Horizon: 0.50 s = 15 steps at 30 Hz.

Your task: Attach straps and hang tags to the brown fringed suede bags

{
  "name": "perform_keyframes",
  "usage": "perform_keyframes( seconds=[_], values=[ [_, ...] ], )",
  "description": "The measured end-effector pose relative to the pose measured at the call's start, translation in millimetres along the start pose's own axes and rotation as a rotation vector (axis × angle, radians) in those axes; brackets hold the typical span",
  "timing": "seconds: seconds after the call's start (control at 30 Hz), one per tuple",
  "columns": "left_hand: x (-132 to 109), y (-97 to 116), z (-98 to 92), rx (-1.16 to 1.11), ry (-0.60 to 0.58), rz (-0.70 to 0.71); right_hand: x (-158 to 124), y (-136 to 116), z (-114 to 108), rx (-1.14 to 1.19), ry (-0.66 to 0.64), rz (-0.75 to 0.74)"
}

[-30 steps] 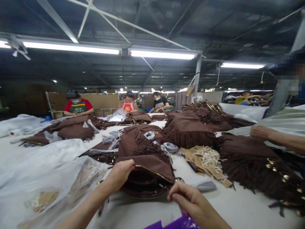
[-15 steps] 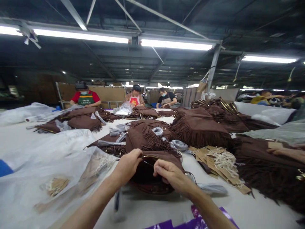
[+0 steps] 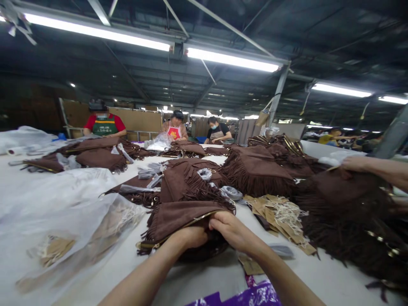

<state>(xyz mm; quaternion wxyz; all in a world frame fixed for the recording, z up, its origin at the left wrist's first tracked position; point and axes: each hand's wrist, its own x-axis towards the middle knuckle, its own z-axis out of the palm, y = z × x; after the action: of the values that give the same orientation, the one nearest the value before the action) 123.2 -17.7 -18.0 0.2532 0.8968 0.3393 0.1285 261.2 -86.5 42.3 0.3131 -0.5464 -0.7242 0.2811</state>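
A brown fringed bag [image 3: 181, 216] lies in front of me, its gold zipper running along the open edge. My right hand [image 3: 225, 227] pinches that edge at the right part of the zipper. My left hand [image 3: 194, 237] reaches into the bag's opening, and its fingers are hidden inside. Just behind lies another brown fringed bag [image 3: 174, 182], with grey-wrapped rings [image 3: 231, 192] beside it. A tan tag [image 3: 251, 264] rests on the table under the bag's right side.
Tan tags with white strings [image 3: 277, 216] lie to the right. Another person's hands [image 3: 363, 165] hold a fringed bag at far right. Clear plastic [image 3: 86, 212] covers the left of the white table [image 3: 121, 263]. Purple packaging [image 3: 255, 295] lies near me. Several people work across the table.
The bag has turned and flattened, with its zipper edge now slanting to the left. My left hand has moved down and into the opening. At far right, the other person's bag has been lifted.
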Motion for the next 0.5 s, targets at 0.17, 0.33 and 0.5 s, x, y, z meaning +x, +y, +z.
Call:
perform_keyframes(
  seconds=[0.17,0.33,0.5],
  values=[
    [-0.8,12.2,4.6,0.010,-0.041,-0.083,2.1,13.5,-7.2,-0.070,0.010,-0.016],
    [-0.9,20.6,5.4,-0.019,-0.021,-0.054,3.2,16.5,-11.3,-0.228,0.094,0.025],
    [4.9,6.3,22.9,-0.202,0.131,-0.074,-11.8,20.1,-12.1,-0.452,0.123,0.141]
  ],
)
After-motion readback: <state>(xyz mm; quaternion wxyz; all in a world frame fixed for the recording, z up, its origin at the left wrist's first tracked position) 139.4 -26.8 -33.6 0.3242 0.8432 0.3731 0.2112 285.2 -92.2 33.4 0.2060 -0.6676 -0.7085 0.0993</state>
